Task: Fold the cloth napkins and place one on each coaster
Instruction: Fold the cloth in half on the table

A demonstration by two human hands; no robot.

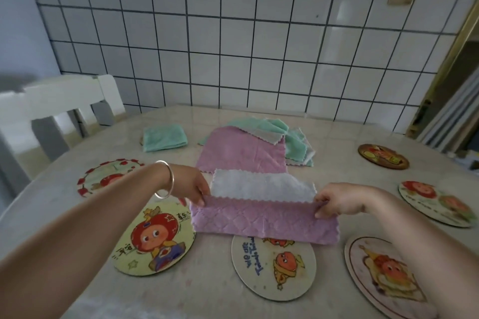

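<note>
A pink quilted napkin (264,223) with a white underside hangs half folded above the table's middle. My left hand (190,184) pinches its left corners and my right hand (337,201) pinches its right corners. Behind it lies a flat pink napkin (241,151) on a pile of green and white napkins (298,147). A folded green napkin (164,137) sits on a coaster at the back left. Round cartoon coasters lie around: front left (153,241), front middle (274,269), front right (383,274), left (103,179), right (435,202), back right (383,156).
The marble-look table (207,292) stands against a white tiled wall (233,46). A white chair (57,103) stands at the back left. A doorway with a brass frame (448,59) is at the right.
</note>
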